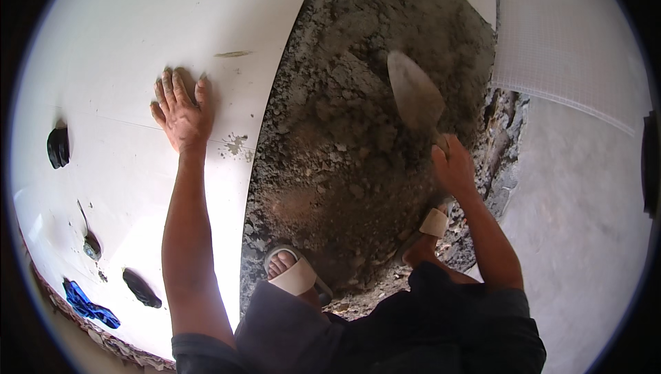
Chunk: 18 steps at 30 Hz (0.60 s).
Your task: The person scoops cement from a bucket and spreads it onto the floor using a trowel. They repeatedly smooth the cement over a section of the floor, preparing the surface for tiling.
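Note:
My right hand (pixel 453 167) is wrapped round the handle of a trowel (pixel 416 92). Its broad grey blade points away from me over dark, crumbly mortar (pixel 337 99) that fills the strip between my feet and the far end. The blade's edge looks slightly blurred, and I cannot tell whether it touches the mortar. Flat on the large white tile surface (pixel 124 188) at the left lies my left hand (pixel 182 111), fingers spread, with grey dirt on the fingertips. Small grey mortar splatters (pixel 235 144) mark the tile beside that wrist.
My sandalled feet (pixel 292 271) stand on the mortar's near part. Two black objects (pixel 58 147), a small tool-like item (pixel 91 244) and a blue cloth-like thing (pixel 89 303) lie on the left tiles. A white gridded sheet (pixel 564 44) lies at the far right, beside a rough broken edge (pixel 506 133).

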Tool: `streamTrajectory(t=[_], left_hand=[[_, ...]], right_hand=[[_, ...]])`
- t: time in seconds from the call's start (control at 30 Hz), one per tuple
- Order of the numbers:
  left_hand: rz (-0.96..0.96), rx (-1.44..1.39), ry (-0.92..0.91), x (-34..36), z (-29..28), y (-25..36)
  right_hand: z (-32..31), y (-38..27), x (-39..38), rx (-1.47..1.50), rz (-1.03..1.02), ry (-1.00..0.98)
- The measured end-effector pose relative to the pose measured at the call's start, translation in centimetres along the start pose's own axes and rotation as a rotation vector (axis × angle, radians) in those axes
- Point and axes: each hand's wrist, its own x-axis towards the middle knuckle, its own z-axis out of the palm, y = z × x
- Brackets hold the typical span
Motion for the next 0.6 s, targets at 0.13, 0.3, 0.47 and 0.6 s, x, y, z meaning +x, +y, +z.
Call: streamTrajectory(t=[0.13, 0.3, 0.47, 0.6], left_hand=[[-0.012, -0.013, -0.001, -0.1, 0.1, 0.1], [-0.003, -0.015, 0.029, 0.0, 0.0, 0.2], [0.002, -0.003, 0.008, 0.1, -0.2, 0.1], [0.001, 0.0, 0.006, 0.0, -0.3, 0.2]], right_hand=[[0.0, 2.2, 4.7, -0.407, -0.26, -0.069], [2.8, 0.5, 14.5, -0.621, -0.382, 0.136], [0.8, -2.6, 16.3, -0.264, -0.106, -0.014], [-3.8, -4.8, 15.9, 0.36, 0.49, -0.188]])
